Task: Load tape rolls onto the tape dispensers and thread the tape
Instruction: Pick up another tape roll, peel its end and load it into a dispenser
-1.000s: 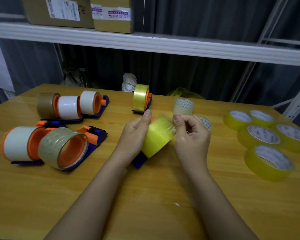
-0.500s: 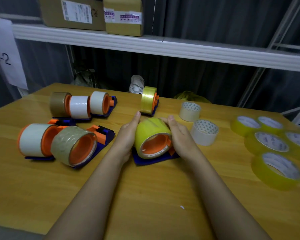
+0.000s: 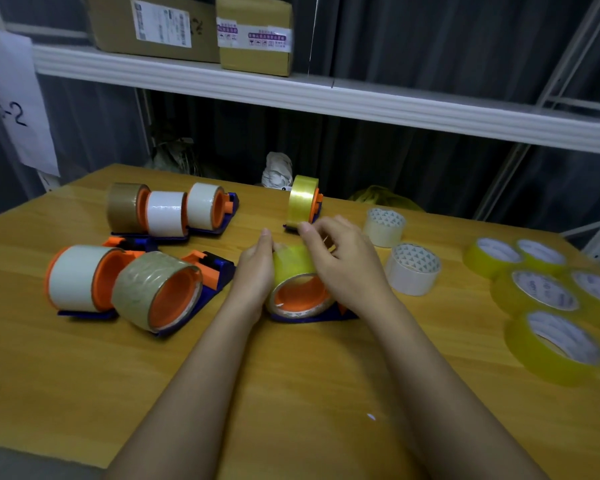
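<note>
six loaded dispensers; five loose yellow rolls, two white. both hands' fingers grip the translucent yellow roll point(image 3: 293, 263) on its orange hub.

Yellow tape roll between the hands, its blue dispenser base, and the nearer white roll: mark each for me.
yellow tape roll point(image 3: 293, 263), head view, on its outer wrap.
blue dispenser base point(image 3: 312, 318), head view, front edge.
nearer white roll point(image 3: 411, 277), head view, side wall.
</note>
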Demonstrator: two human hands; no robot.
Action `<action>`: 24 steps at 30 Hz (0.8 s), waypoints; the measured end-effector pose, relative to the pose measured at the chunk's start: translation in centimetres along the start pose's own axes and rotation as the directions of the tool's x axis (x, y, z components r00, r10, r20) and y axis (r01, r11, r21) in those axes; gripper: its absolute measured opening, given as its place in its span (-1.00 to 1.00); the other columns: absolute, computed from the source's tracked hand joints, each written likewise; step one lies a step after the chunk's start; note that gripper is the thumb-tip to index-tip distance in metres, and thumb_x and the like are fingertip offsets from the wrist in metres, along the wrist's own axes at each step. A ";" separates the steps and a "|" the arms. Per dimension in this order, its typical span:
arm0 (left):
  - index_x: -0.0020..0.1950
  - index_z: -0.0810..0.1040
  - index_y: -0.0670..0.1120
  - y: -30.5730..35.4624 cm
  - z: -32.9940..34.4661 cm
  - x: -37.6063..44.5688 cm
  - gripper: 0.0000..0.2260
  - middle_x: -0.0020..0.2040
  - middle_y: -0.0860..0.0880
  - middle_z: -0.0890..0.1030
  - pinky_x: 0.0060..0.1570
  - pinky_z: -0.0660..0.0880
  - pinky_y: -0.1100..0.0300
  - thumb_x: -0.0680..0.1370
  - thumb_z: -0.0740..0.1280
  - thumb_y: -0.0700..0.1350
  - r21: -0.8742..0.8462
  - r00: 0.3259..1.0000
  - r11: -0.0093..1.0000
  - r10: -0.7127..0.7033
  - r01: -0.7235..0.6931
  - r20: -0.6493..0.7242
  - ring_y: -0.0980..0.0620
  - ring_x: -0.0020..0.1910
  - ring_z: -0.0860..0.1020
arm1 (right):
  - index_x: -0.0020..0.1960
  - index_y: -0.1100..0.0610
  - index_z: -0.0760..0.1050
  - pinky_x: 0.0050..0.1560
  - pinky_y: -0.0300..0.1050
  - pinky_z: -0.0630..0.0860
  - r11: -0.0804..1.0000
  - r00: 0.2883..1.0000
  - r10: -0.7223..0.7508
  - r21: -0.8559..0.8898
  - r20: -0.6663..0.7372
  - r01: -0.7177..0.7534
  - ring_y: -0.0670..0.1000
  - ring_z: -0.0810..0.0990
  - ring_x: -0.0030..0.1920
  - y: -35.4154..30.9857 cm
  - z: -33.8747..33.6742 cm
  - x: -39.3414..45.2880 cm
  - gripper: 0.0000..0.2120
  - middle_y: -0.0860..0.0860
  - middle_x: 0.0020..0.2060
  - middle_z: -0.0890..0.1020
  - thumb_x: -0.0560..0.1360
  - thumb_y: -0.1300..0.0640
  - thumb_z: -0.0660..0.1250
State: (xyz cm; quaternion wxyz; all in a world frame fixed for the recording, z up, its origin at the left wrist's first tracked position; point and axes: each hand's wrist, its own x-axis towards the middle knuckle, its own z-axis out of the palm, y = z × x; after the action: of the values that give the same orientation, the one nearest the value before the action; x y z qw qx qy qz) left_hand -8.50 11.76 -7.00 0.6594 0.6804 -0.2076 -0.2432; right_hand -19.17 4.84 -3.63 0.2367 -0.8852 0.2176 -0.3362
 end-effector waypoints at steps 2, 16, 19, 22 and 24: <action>0.09 0.54 -0.02 -0.2 -0.1 0.1 -0.60 -0.07 -0.02 0.60 -0.08 0.45 0.10 0.66 -0.01 0.16 0.033 1.000 0.999 -0.003 0.003 0.008 0.05 -0.08 0.55 | -0.12 0.07 0.46 -0.18 -0.14 0.29 0.979 0.994 0.003 -0.202 0.110 0.019 -0.03 0.42 -0.10 -1.7 0.2 0.8 -0.66 -0.07 -0.20 0.46 0.58 -0.18 0.15; -0.16 0.52 -0.02 -0.3 0.0 -0.3 -0.57 -0.09 0.02 0.55 -0.17 0.33 0.17 0.66 -0.04 0.12 0.023 0.998 0.998 0.065 -0.065 -0.012 0.12 -0.08 0.45 | 0.07 0.15 0.52 -0.04 0.03 0.57 0.909 0.901 0.286 -0.391 0.325 -0.148 0.07 0.56 -0.05 -5.4 -0.7 2.2 -0.76 0.06 -0.07 0.59 0.53 -0.01 0.36; -0.05 0.56 -0.08 -0.4 0.2 -0.2 -0.54 -0.04 -0.04 0.59 -0.25 0.33 0.21 0.66 -0.05 0.13 0.025 0.995 0.995 0.092 -0.092 -0.030 0.09 -0.07 0.49 | 0.12 0.18 0.55 0.03 0.05 0.57 0.916 0.893 0.307 -0.358 0.329 -0.183 0.09 0.57 -0.01 -5.7 -1.0 2.1 -0.75 0.10 -0.03 0.60 0.53 0.04 0.38; 0.03 0.57 -0.13 -0.4 0.4 -0.3 -0.54 -0.09 0.02 0.56 -0.27 0.30 0.25 0.67 -0.04 0.11 0.026 0.990 0.991 0.130 -0.129 -0.044 0.21 -0.12 0.45 | 0.14 0.26 0.57 0.03 0.08 0.55 0.925 0.874 0.347 -0.276 0.341 -0.259 0.17 0.57 0.06 -6.0 -1.5 2.1 -0.72 0.18 0.02 0.60 0.52 0.09 0.37; 0.04 0.57 -0.14 -0.4 0.5 -0.5 -0.54 -0.13 0.07 0.52 -0.29 0.29 0.29 0.67 -0.04 0.09 0.040 0.985 0.986 0.165 -0.163 -0.047 0.26 -0.15 0.42 | 0.17 0.29 0.56 -0.02 0.09 0.55 0.923 0.852 0.373 -0.244 0.368 -0.298 0.18 0.58 0.03 -6.0 -1.8 2.2 -0.70 0.21 0.03 0.60 0.52 0.12 0.37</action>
State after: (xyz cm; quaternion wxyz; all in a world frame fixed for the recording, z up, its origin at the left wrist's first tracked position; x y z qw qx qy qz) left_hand -9.19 11.65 -7.39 0.6699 0.6786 -0.2507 -0.1670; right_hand -17.56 7.95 2.00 0.2519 -0.9012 0.3442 -0.0765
